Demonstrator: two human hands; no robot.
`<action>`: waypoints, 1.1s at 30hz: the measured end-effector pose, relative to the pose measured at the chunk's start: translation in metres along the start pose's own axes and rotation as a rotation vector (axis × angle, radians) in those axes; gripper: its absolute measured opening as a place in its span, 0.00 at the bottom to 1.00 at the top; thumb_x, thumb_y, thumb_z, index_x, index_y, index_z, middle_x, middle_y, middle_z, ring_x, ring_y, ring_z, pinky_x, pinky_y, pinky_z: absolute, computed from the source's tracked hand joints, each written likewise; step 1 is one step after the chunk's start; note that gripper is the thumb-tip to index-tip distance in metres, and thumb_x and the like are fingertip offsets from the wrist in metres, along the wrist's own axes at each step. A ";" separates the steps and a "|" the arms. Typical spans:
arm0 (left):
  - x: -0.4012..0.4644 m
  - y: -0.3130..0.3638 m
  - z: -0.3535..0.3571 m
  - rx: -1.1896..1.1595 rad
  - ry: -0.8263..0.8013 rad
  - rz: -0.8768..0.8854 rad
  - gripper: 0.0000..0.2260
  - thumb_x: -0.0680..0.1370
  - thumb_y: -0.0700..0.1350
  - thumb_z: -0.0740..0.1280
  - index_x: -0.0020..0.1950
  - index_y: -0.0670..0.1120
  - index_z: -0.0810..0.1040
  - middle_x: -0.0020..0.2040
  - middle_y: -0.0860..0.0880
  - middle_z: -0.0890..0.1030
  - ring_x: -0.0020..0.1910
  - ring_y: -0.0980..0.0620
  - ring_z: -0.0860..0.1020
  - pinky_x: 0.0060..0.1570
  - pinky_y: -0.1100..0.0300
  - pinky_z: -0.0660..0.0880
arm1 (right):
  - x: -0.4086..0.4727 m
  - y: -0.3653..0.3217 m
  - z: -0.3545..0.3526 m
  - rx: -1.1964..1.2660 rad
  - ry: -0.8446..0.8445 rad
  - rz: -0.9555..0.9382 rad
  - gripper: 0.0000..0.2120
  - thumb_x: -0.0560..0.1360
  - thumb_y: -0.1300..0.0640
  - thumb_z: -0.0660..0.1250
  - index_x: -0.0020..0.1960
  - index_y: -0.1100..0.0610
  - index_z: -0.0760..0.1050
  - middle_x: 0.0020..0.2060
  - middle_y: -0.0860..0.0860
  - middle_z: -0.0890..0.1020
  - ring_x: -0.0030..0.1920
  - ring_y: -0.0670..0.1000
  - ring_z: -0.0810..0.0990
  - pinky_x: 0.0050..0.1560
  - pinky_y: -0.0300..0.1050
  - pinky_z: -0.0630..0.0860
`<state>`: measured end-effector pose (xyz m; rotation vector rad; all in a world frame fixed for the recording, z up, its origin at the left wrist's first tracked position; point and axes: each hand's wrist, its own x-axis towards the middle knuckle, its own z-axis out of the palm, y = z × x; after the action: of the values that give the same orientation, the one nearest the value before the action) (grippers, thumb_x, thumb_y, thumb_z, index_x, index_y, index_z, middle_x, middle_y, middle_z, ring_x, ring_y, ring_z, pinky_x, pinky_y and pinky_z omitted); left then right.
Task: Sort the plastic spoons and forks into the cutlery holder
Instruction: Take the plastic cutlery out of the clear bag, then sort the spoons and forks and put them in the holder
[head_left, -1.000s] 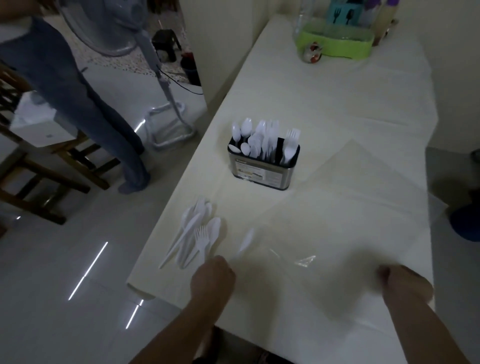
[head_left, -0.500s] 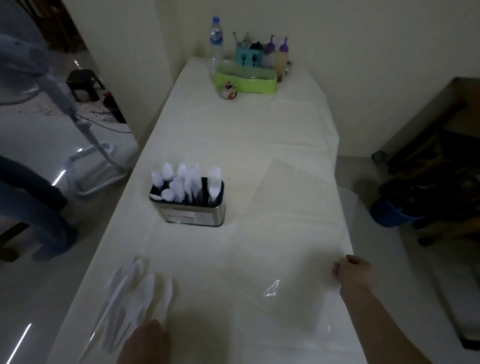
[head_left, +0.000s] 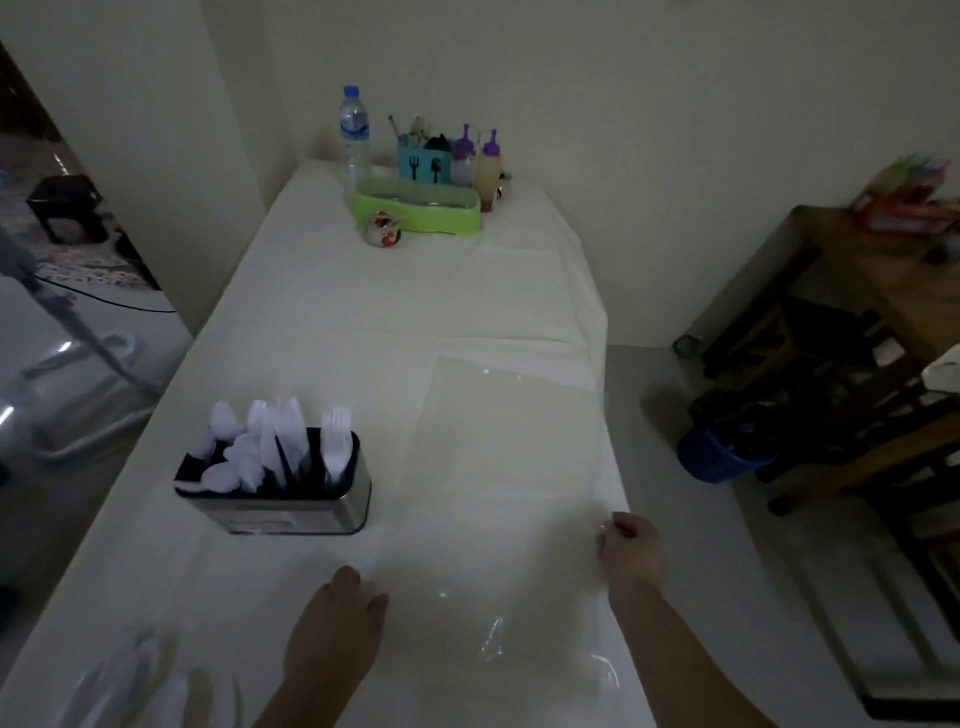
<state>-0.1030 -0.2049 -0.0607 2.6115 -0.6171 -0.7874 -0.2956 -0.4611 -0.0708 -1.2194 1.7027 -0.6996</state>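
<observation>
Dimly lit, one long bench (head_left: 415, 322) draped in white cloth carries one rectangular steel cutlery holder (head_left: 275, 493) near its left side, packed with white plastic spoons (head_left: 224, 421) and forks (head_left: 336, 444), too crowded to count. One loose pile of white plastic cutlery (head_left: 150, 686) lies blurred at the near left corner. One clear plastic sheet (head_left: 509, 467) lies flat right of the holder. The left hand (head_left: 337, 629) rests palm down, fingers curled loosely and holding nothing, near the sheet's near left edge. The right hand (head_left: 631, 553) has its fingers closed, pinching the sheet's right edge. At the far end stand one water bottle (head_left: 355, 135) and one green tray (head_left: 418, 205).
</observation>
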 end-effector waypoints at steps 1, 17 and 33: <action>0.006 0.004 0.006 -0.012 -0.005 -0.005 0.15 0.79 0.54 0.63 0.58 0.45 0.72 0.56 0.45 0.79 0.56 0.44 0.79 0.53 0.55 0.73 | 0.005 -0.007 0.006 0.012 -0.009 -0.008 0.09 0.75 0.69 0.65 0.54 0.61 0.77 0.44 0.60 0.81 0.43 0.59 0.81 0.49 0.52 0.80; 0.044 0.060 0.012 0.015 0.119 -0.017 0.14 0.82 0.47 0.59 0.63 0.41 0.74 0.59 0.42 0.80 0.60 0.43 0.78 0.56 0.53 0.73 | 0.024 -0.014 0.013 -0.714 -0.084 -0.182 0.14 0.75 0.59 0.63 0.57 0.66 0.76 0.55 0.66 0.80 0.58 0.65 0.78 0.57 0.52 0.74; 0.031 0.071 0.014 0.109 0.134 0.185 0.15 0.79 0.38 0.60 0.66 0.43 0.69 0.66 0.40 0.69 0.61 0.42 0.73 0.55 0.53 0.74 | 0.008 -0.026 0.018 -0.903 -0.176 -0.601 0.22 0.74 0.61 0.65 0.67 0.66 0.68 0.66 0.64 0.70 0.63 0.66 0.71 0.64 0.55 0.69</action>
<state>-0.1095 -0.2830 -0.0542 2.6284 -0.8692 -0.5317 -0.2690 -0.4765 -0.0598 -2.3978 1.5242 -0.0957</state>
